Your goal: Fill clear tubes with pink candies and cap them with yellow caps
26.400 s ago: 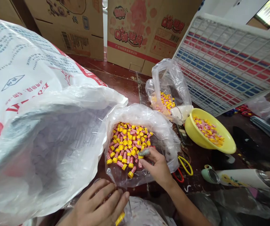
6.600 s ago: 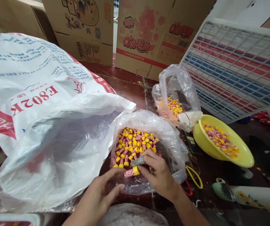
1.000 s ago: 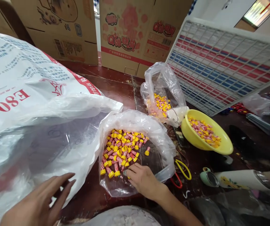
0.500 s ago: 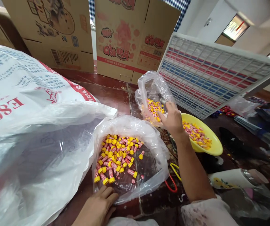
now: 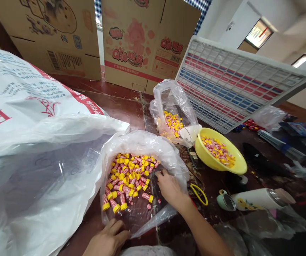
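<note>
Across the scuffed dark-red tabletop (image 5: 123, 103) lies one crinkled translucent plastic bag (image 5: 166, 149), bearing dozens of small yellow-capped, red-patterned cylinders (image 5: 126, 180). Beside them, the right hand (image 5: 170, 188) half-curls; the left hand (image 5: 110, 236) bends near the rim. What either grip holds, I cannot tell.

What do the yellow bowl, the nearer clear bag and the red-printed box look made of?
Yellow bowl: probably smooth plastic, from its even, soft sheen. Nearer clear bag: thin glossy plastic film, translucent and crinkled with highlights. Red-printed box: likely matte cardboard, brown with flat panels.
</note>
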### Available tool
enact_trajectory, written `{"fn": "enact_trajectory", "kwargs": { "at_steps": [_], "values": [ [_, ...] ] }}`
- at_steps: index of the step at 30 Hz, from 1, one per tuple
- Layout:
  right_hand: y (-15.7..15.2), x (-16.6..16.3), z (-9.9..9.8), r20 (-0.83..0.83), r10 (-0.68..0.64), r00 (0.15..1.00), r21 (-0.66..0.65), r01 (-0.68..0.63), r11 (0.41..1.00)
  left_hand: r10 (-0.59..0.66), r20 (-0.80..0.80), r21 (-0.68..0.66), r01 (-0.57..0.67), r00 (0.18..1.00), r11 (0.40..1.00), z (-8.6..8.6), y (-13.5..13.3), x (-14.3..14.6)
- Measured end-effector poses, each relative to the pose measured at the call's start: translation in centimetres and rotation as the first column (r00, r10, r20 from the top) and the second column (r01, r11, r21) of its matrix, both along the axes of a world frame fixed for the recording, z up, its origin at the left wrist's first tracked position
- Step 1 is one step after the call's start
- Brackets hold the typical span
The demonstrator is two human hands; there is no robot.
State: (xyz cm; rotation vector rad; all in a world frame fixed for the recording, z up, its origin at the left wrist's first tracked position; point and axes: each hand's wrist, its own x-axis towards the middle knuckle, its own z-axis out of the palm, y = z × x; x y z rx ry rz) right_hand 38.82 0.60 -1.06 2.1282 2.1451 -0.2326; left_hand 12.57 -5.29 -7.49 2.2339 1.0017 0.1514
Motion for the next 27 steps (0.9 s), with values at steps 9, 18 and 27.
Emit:
{"fn": "enact_trajectory", "kwargs": {
  "at_steps": [9, 18, 27],
  "values": [
    [-1.1, -0.5, -1.8, -0.280, 0.184, 0.942, 0.127, -0.153, 0.980, 0.096, 0.137, 0.098, -0.110, 0.986, 0.989, 4.6, 2.3, -4.0],
    [-1.1, -1.5, -0.7, -0.474, 0.286, 0.833, 0.439, -0.058, 0.897, 0.742, -0.360, 0.397, -0.626, 0.566, 0.671, 9.3, 13.7, -9.2],
    [-2.3, -3.7, 0.2, -0.735, 0.234, 0.636, 0.370, 0.087, 0.925, 0.668, -0.097, 0.074, -0.664, 0.738, 0.744, 6.8, 10.6, -10.0]
  ]
}}
